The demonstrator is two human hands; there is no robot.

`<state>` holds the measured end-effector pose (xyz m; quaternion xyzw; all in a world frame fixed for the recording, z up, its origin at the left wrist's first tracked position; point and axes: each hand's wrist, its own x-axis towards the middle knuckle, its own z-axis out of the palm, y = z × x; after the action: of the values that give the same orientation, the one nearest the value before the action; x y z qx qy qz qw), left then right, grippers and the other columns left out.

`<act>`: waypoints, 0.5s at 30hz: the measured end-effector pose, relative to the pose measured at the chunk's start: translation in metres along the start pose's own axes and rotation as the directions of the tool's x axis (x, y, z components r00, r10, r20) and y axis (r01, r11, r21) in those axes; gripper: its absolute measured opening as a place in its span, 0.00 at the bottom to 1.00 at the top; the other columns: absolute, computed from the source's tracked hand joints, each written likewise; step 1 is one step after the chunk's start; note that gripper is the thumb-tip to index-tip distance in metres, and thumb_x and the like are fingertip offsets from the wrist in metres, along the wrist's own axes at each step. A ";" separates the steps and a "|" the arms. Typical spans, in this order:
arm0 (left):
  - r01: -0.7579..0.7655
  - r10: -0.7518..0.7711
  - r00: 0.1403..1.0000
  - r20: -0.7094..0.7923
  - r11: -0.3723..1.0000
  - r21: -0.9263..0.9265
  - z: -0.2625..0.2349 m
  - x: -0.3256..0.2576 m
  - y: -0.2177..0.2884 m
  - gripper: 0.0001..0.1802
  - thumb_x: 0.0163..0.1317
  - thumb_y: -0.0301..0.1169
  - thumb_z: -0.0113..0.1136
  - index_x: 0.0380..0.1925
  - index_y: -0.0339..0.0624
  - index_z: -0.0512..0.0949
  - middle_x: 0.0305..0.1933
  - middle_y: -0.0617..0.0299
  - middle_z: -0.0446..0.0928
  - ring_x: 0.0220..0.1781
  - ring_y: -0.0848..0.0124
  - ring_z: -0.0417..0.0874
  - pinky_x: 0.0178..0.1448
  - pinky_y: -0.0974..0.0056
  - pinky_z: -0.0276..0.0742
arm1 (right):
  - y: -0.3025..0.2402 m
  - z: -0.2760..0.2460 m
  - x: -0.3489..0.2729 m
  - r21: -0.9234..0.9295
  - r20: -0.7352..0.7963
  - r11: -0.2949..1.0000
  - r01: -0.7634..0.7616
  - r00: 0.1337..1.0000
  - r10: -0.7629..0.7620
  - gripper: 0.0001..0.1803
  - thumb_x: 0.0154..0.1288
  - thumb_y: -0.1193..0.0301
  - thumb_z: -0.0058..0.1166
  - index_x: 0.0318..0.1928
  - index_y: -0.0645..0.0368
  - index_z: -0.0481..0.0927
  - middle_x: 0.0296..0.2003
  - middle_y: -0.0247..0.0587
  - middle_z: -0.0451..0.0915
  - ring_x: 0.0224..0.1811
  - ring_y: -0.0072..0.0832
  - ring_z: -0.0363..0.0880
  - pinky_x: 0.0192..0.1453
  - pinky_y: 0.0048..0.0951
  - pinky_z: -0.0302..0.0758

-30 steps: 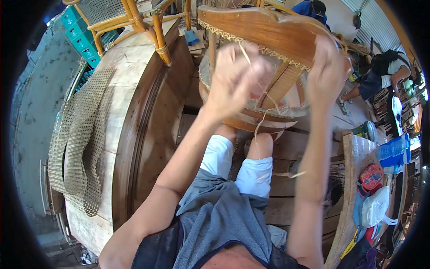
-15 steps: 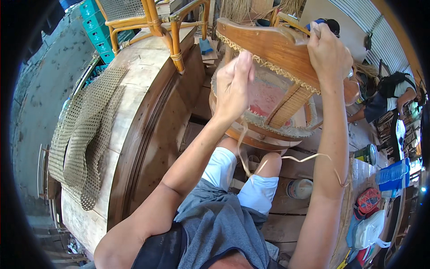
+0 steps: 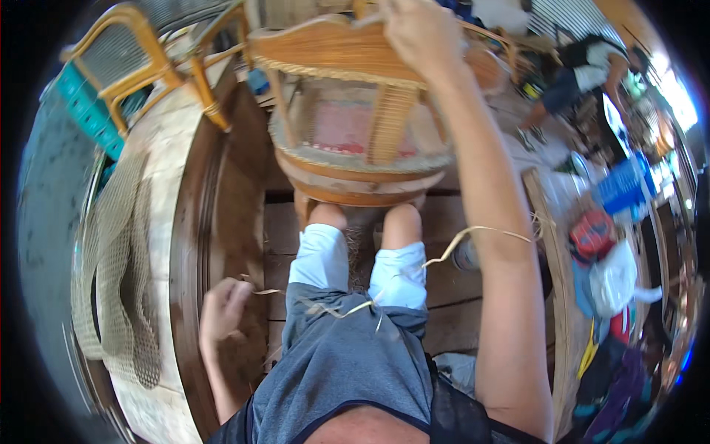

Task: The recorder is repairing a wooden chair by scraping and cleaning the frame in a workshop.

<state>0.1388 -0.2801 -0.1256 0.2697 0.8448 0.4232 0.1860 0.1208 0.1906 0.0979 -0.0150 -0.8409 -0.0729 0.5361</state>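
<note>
A wooden chair (image 3: 325,55) with a curved back rail stands before my knees. Woven binding edges the rail, and a wrapped post (image 3: 388,122) rises from its round seat frame. My right hand (image 3: 425,37) is closed over the top of the rail, its fingertips partly cut off by the upper edge of the picture. Low on the left, beside the bench, my left hand (image 3: 224,309) is blurred, with its fingers curled together. A thin pale cane strip (image 3: 266,291) comes from those fingers. Pale strip also shows over my lap and by my right forearm.
On the left a wooden bench (image 3: 166,244) carries a perforated woven sheet (image 3: 122,274) and a rattan armchair (image 3: 140,66). Teal crates (image 3: 89,111) are stacked beyond. To the right are a blue container (image 3: 625,183), a red bag (image 3: 592,231) and a white plastic bag (image 3: 614,281). Another person (image 3: 584,78) bends farther back.
My left hand has swung from the rail's edge down and back to the lower left, drawing the strip out. My right hand stays on the rail. The view has shifted.
</note>
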 end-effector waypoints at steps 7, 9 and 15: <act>-0.595 0.604 0.793 0.078 0.796 -0.115 0.072 0.069 0.119 0.11 0.64 0.34 0.67 0.36 0.37 0.82 0.56 0.48 0.78 0.62 0.54 0.77 0.64 0.56 0.72 | -0.089 -0.090 -0.183 0.217 0.325 0.870 -0.444 0.873 0.364 0.07 0.71 0.69 0.53 0.46 0.53 0.78 0.26 0.45 0.82 0.33 0.46 0.84 0.35 0.47 0.80; -0.781 0.785 0.619 0.017 0.614 0.115 0.059 0.101 0.177 0.14 0.60 0.39 0.70 0.38 0.40 0.84 0.65 0.47 0.75 0.69 0.50 0.72 0.71 0.51 0.68 | -0.069 -0.116 -0.279 0.046 0.620 0.777 -0.628 0.628 0.471 0.10 0.72 0.69 0.47 0.48 0.54 0.78 0.40 0.48 0.83 0.37 0.51 0.84 0.39 0.51 0.78; -0.726 0.967 0.151 -0.205 0.249 0.641 0.052 0.237 0.302 0.30 0.61 0.59 0.64 0.47 0.44 0.83 0.45 0.50 0.81 0.48 0.56 0.82 0.50 0.55 0.76 | -0.071 -0.241 -0.635 -0.782 0.563 0.224 -0.581 -0.506 0.654 0.25 0.69 0.59 0.52 0.61 0.59 0.75 0.55 0.63 0.78 0.55 0.61 0.77 0.56 0.53 0.76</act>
<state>0.0710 0.0470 0.0707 0.5968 0.6026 0.3277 -0.4162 0.6003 0.1210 -0.3832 -0.5907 -0.7300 0.2812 -0.1975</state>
